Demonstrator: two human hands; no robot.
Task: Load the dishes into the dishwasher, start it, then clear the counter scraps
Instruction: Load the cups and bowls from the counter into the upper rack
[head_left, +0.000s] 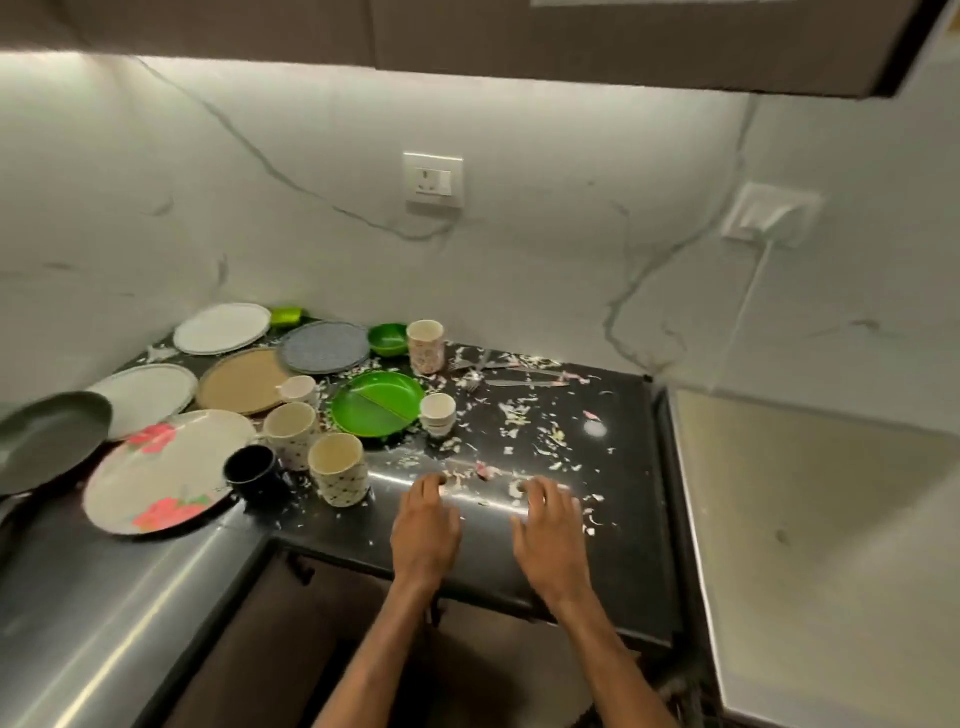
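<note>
Resting on table (618, 571): left hand (426, 525), right hand (550, 530); palms down, fingers loosely bent, holding nothing.
Dishes (239, 382): grouped left of and beyond the hands.
Nearest item: dotted mug (338, 467), ahead-left of left hand.
Nearer hand: left.

Head view, looking forward and down, close over counter (613, 415) corner.

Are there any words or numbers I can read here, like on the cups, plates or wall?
None can be read.
The flowered plate has a tiny dark mark near its rim, too blurred to tell if it is writing.
The nearest patterned cup shows only dots, and the wall socket shows no letters.
</note>
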